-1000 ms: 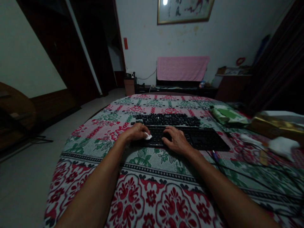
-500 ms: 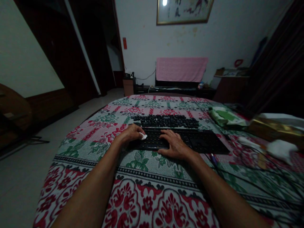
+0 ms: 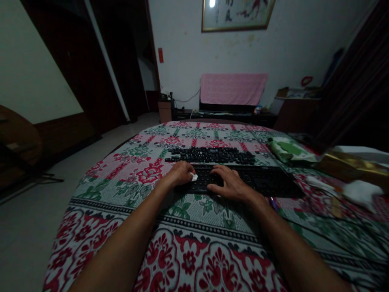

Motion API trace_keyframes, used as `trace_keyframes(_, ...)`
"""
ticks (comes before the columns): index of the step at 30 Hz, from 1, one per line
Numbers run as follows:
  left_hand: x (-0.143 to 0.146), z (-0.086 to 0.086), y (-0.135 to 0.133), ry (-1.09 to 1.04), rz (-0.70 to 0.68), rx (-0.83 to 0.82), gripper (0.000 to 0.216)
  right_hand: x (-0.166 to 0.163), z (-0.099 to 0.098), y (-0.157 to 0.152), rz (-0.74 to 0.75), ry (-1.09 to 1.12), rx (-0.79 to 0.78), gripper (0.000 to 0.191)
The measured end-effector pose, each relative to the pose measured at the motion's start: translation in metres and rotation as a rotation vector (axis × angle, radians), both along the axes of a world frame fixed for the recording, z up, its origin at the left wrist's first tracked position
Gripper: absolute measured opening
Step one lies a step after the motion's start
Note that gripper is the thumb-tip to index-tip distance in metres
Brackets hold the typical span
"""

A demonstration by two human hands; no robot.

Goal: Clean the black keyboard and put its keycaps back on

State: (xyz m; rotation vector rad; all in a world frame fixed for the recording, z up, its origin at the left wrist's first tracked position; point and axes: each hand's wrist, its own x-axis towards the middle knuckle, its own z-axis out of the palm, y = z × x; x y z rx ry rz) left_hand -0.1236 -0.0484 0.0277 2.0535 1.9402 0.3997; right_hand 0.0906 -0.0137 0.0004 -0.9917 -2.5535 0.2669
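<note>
Pinching white tissue [image 3: 194, 177], the left hand [image 3: 182, 173] is curled.

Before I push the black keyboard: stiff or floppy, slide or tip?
The black keyboard is probably stiff: its long, thin body looks straight. Low and flat, it would likely slide rather than tip. The patterned cloth beneath looks soft, so may drag or bunch.
</note>
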Motion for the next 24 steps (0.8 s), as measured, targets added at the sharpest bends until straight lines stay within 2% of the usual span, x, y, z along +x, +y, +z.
trace_keyframes(5, 0.013, 0.002, -0.004, 0.192, -0.061, 0.087, 0.029, -0.011, -0.01, -0.006, -0.031, 0.034, 0.119, 0.043)
trace_keyframes(13, 0.016, -0.007, -0.004, 0.233, 0.034, 0.163, 0.029, -0.012, -0.014, -0.005, -0.041, 0.056, 0.139, 0.04)
trace_keyframes(17, 0.017, -0.009, -0.005, 0.217, -0.017, 0.161, 0.029, -0.012, -0.016, -0.005, -0.044, 0.059, 0.142, 0.041)
trace_keyframes(24, 0.006, -0.004, -0.001, 0.26, 0.044, 0.164, 0.028, -0.011, -0.014, -0.006, -0.051, 0.05, 0.141, 0.041)
